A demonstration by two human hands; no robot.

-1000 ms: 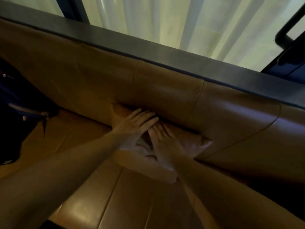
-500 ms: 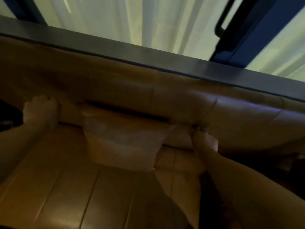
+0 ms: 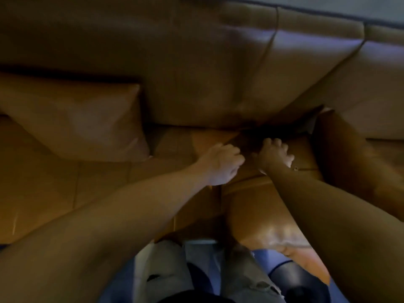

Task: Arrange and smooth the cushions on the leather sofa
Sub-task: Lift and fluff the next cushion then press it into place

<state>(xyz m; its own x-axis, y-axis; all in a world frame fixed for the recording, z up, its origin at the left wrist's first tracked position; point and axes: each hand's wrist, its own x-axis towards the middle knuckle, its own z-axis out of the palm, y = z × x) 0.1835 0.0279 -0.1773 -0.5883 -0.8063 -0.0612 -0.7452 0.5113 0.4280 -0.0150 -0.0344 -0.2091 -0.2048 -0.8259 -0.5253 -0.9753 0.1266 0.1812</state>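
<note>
The tan leather sofa fills the view, with its backrest [image 3: 207, 68] above and its seat [image 3: 105, 186] below. One tan cushion [image 3: 83, 121] leans against the backrest at the left. A second leather cushion [image 3: 264, 217] lies on the seat in the middle, and its near corner sticks out over the front edge. My left hand [image 3: 220, 165] and my right hand [image 3: 275, 154] sit close together at this cushion's far edge, by the dark gap under the backrest. Both have fingers curled on that edge. A third tan cushion [image 3: 349, 154] stands at the right.
My legs in pale trousers [image 3: 170, 272] stand against the sofa's front edge on a blue floor. A dark round object [image 3: 295, 278] lies on the floor at the lower right. A grey ledge [image 3: 360, 16] runs behind the backrest.
My hands were spread apart at either side of the left cushion; now they are together further right on another cushion. The view has dropped, and the curtained window is out of sight.
</note>
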